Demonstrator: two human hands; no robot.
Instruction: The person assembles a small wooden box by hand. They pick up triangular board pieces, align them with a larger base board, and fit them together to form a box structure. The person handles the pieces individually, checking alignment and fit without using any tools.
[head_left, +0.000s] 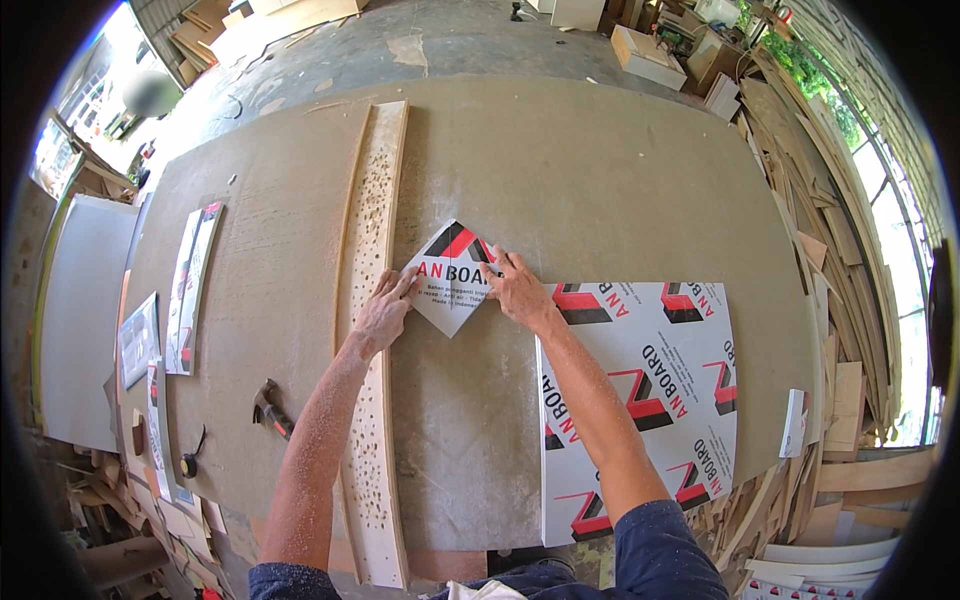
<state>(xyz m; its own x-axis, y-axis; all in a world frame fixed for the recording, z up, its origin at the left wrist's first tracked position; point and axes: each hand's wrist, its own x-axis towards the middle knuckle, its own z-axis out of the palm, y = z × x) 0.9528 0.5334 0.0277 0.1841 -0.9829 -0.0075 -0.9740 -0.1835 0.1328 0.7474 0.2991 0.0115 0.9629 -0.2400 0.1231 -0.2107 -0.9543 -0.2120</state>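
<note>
A hammer [272, 409] lies on the table [620, 180], lower left of the frame. Past a long, speckled plank [378, 210], the left hand [385, 308] pinches a small board [450, 303] at frame centre; the right hand [520, 292] pinches its opposite corner. A printed sheet [690, 350] sits lower right.

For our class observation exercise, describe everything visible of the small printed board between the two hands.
The small board is white with red and black printing, flat, stiff-looking, turned diamondwise, right of the pitted strip. A thin line seems to run down its middle. The left hand and right hand touch its opposite sides over the table.
</note>
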